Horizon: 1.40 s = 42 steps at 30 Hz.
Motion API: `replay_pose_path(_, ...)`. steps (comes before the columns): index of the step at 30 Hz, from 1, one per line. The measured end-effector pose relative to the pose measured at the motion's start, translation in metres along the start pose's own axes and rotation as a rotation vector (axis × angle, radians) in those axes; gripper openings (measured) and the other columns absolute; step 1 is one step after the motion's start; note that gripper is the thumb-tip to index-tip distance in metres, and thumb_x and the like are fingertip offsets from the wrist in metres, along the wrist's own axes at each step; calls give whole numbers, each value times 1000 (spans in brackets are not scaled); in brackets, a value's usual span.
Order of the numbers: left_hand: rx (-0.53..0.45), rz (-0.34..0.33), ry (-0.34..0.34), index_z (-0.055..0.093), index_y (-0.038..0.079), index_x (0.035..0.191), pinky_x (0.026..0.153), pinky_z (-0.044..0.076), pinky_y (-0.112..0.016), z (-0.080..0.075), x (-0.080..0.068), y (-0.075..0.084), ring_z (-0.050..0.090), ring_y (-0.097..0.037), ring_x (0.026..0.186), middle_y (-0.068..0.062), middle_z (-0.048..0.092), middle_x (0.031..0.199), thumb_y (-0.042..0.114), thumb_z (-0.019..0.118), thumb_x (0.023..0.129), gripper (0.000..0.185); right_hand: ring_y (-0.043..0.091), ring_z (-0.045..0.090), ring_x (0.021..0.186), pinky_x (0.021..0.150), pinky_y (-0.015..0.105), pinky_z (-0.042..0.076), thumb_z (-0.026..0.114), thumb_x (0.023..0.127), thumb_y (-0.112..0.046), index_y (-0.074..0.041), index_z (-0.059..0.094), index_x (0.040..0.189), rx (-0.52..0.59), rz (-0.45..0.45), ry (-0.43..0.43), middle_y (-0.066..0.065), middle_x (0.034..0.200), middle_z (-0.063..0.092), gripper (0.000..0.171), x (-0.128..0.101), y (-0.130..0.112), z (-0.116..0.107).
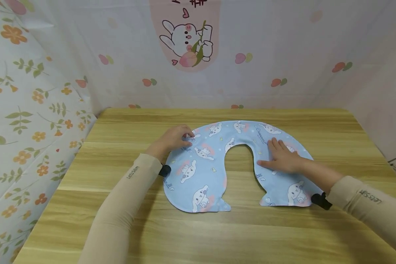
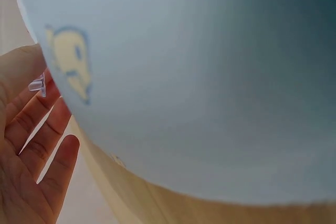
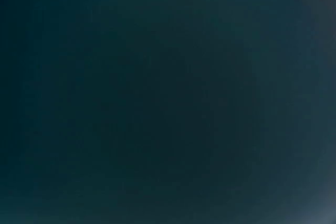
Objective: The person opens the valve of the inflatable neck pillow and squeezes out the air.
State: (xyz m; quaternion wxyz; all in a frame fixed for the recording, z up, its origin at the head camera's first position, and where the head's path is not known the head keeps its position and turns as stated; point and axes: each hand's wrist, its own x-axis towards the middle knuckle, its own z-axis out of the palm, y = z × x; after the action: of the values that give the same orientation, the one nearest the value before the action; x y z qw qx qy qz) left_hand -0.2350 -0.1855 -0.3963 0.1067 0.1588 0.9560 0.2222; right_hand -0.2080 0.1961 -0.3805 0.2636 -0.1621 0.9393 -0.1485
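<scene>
A person's left hand (image 1: 174,140) curls its fingers over the upper left edge of a blue horseshoe-shaped pillow cover (image 1: 198,172) printed with cartoon dogs, apparently pinching the fabric at the outer rim; the left wrist view shows only the palm beside the blurred blue cloth, so the exact grip cannot be confirmed. The cover lies flat on a wooden table (image 1: 118,205), its arch toward the far edge and its two lobes pointing back at the person, the open notch between both arms. To the right, the right hand (image 1: 282,159) rests palm down on the right lobe, fingers straight and together, pointing toward the far left, pressing the cloth flat. The right wrist view is dark and shows nothing. Patterned curtains (image 1: 36,91) enclose the table.
</scene>
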Motion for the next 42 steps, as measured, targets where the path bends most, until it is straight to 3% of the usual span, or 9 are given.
replay_pose_path(9, 10, 64, 15, 70, 6, 119, 97, 48, -41, -2, 3, 3, 58, -26, 103, -10, 66, 124, 15, 73, 90, 31, 56, -4, 148, 102, 86, 4, 50, 93, -67, 2, 5, 158, -89, -37, 39, 31, 163, -7, 105, 3, 5, 5)
replay_pose_path(17, 16, 44, 5, 71, 8, 120, 98, 48, -39, -1, 4, 4, 59, -25, 105, -8, 65, 125, 16, 73, 90, 31, 56, -7, 148, 100, 87, 4, 54, 88, -71, -13, 9, 161, -92, -50, 53, 25, 165, -7, 103, 11, 11, 4)
replay_pose_path(22, 15, 31, 3, 71, 8, 120, 99, 48, -40, 0, 3, 4, 59, -25, 105, -8, 65, 127, 17, 73, 90, 32, 58, 0, 147, 101, 87, 10, 54, 89, -69, -17, 19, 160, -106, -82, 108, 23, 166, 2, 95, 12, 16, 8)
replay_pose_path(27, 5, 16, -7, 70, 8, 121, 102, 48, -40, 2, 2, 4, 59, -26, 107, -8, 64, 129, 17, 73, 90, 31, 60, 12, 145, 105, 82, 16, 57, 92, -63, -14, 35, 155, -103, -144, 186, 25, 163, 21, 83, -4, 19, 14)
replay_pose_path(32, 2, 14, -2, 70, 7, 121, 100, 48, -40, 1, 1, 4, 58, -26, 106, -9, 64, 127, 16, 73, 90, 32, 59, 20, 143, 105, 79, 22, 66, 88, -58, -13, 41, 150, -94, -199, 246, 25, 159, 29, 81, -29, 22, 16)
replay_pose_path(37, 6, 20, 0, 70, 7, 121, 100, 48, -40, 0, 0, 4, 58, -26, 106, -9, 65, 126, 17, 73, 90, 32, 51, 36, 130, 94, 74, 38, 70, 83, -62, -20, 52, 140, -100, -186, 305, 18, 149, 40, 72, -47, 27, 20)
replay_pose_path(42, 4, 24, 3, 70, 7, 121, 99, 48, -40, 0, 0, 3, 58, -26, 105, -9, 65, 124, 16, 73, 90, 32, 47, 37, 124, 83, 73, 43, 68, 80, -69, -26, 52, 138, -111, -161, 285, 14, 146, 41, 74, -48, 31, 23)
